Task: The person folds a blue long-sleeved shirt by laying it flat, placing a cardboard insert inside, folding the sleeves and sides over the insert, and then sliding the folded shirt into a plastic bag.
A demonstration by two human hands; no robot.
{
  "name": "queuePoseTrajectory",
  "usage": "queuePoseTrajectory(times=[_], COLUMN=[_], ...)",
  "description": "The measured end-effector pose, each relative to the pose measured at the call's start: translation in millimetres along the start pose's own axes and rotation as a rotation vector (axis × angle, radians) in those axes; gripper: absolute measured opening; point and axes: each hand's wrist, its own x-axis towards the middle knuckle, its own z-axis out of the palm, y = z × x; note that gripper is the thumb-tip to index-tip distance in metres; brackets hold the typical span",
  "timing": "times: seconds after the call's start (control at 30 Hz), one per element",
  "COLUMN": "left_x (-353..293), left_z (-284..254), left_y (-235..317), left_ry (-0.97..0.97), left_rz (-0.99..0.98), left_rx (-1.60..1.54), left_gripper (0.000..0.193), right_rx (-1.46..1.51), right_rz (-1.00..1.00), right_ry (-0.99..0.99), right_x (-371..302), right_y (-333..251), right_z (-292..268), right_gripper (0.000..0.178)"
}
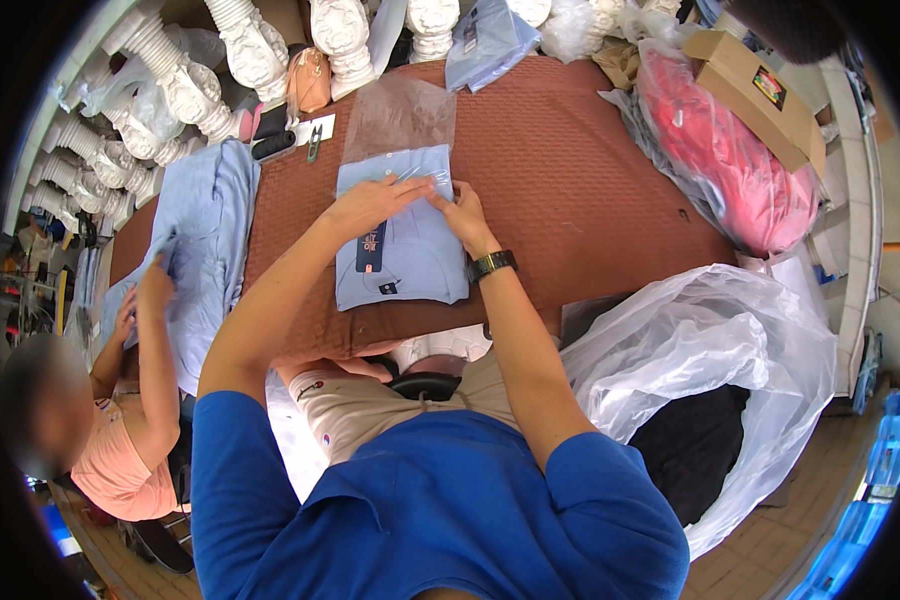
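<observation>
On the table before me lies a folded light blue shirt, with a dark hang tag on its left side. A clear plastic bag covers its far end and stretches flat beyond it. My left hand lies across the shirt near the bag's mouth, fingers stretched out toward the right. At the shirt's right edge my right hand grips the bag's side, thumb on top; some of its fingers are hidden.
Brown quilted cloth covers the table. At left, a co-worker's hands handle another light blue garment. Small thread snips lie beyond. White balusters line the back. Bagged pink clothing and a cardboard box stand right, above a large plastic sack.
</observation>
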Motion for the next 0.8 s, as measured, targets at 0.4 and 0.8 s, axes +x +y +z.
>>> queuePoseTrajectory(times=[0.4, 0.8], left_x=[-7.2, -124.6], left_z=[-7.7, 34.7], left_y=[25.5, 102.6], left_ry=[0.034, 0.297], left_rz=[-0.102, -1.171], left_rx=[-0.222, -0.754], left_gripper=[0.067, 0.073], right_rx=[-0.121, -0.613], right_rz=[0.020, 0.258], right_ry=[-0.068, -0.195], right_x=[9.5, -47.2], right_y=[35.8, -17.7], right_z=[-9.8, -38.5], right_gripper=[0.031, 0.067])
